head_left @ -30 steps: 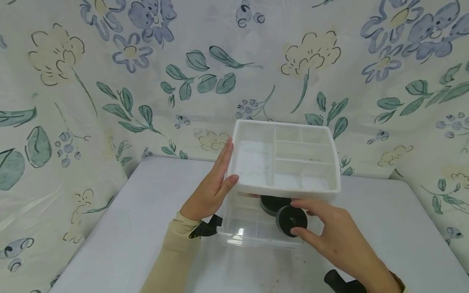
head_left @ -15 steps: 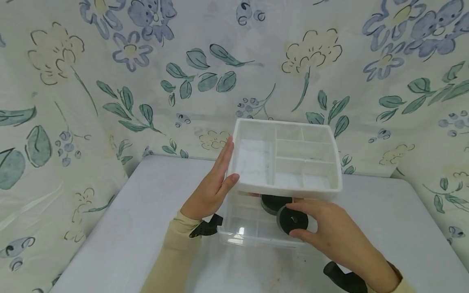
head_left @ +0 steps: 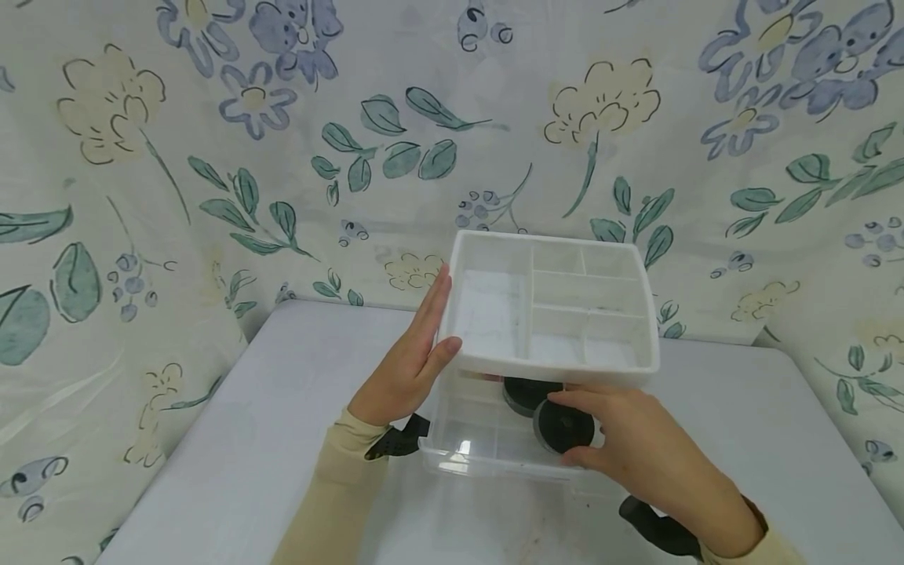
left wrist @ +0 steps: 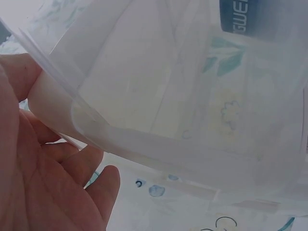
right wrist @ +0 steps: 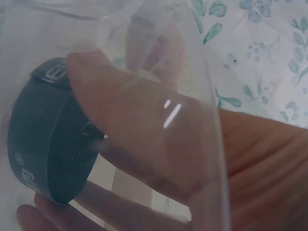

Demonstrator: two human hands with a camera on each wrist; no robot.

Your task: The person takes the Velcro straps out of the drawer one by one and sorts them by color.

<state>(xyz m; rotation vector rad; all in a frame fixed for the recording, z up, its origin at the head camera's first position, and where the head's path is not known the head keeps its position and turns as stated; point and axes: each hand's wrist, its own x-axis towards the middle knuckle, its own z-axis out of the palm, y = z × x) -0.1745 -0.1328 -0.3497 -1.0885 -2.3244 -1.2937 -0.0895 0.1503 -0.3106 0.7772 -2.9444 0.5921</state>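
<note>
A white compartment tray [head_left: 494,314] sits above a clear plastic drawer [head_left: 466,447] that juts out toward me. My left hand [head_left: 404,365] lies against the tray's left side, fingers straight and thumb at the front corner. Inside the drawer, my right hand [head_left: 639,447] pinches a black roll [head_left: 564,426] between thumb and fingers. White lettering runs round this roll's edge in the right wrist view, where my right hand [right wrist: 139,130] shows through clear plastic. A second black roll [head_left: 526,395] lies just behind, partly hidden under the tray.
The white table [head_left: 282,471] extends on both sides of the box. Floral cloth [head_left: 424,157] hangs close behind and at the sides. In the left wrist view, a dark label [left wrist: 236,17] with white letters shows through the plastic.
The right hand has shifted slightly, its fingers moving a little round the front roll, whose face is tilted slightly differently. The left hand and the tray stay in place.
</note>
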